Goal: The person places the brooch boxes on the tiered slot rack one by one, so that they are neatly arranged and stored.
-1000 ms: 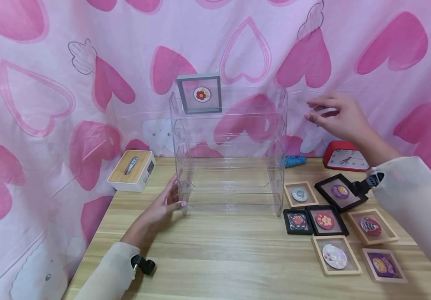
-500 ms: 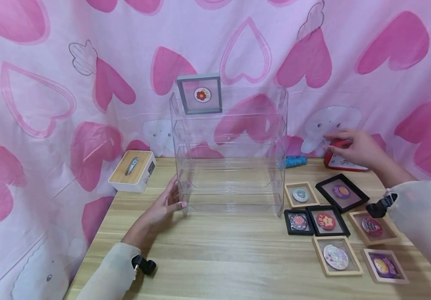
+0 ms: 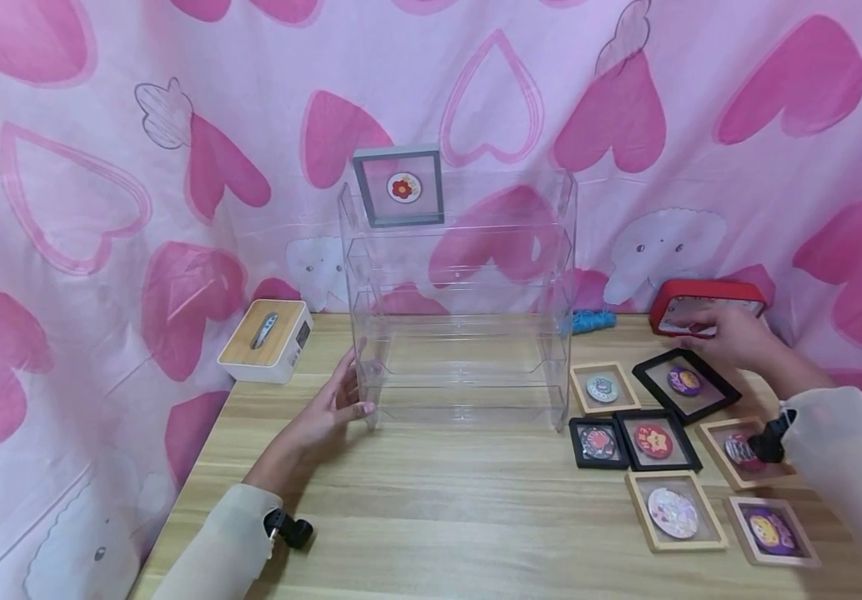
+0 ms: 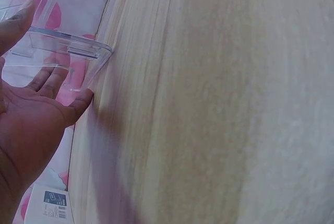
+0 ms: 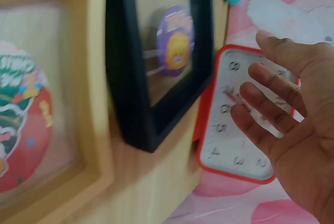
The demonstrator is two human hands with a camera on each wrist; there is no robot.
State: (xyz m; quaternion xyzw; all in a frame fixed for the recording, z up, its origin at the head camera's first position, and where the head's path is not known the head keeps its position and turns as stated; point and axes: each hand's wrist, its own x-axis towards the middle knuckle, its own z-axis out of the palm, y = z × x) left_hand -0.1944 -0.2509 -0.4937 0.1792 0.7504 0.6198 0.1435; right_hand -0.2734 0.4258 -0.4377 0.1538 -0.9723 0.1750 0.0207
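Note:
A clear acrylic tiered rack [image 3: 461,412] stands upright on the table. My left hand [image 3: 322,418] holds its lower left corner, thumb at the front and fingers along the side. A grey frame [image 3: 408,222] with a red flower badge sits on the top tier, at the left. My right hand [image 3: 739,335] hovers in front of the red clock [image 3: 709,287] with fingers spread and nothing in them. Nearest to it lies a black frame [image 3: 659,395] with a purple badge, appearing large in the right wrist view beside a wooden frame [image 5: 96,109].
Several more framed badges, including a small black frame [image 3: 598,465] and a wooden frame [image 3: 689,546], lie at the table's right. A blue bundle [image 3: 591,322] is behind the rack's right side. A white box [image 3: 262,371] with a wooden top stands left.
My right hand has moved down and right from beside the rack's top to just before the clock, over the framed badges. My left hand stays on the rack.

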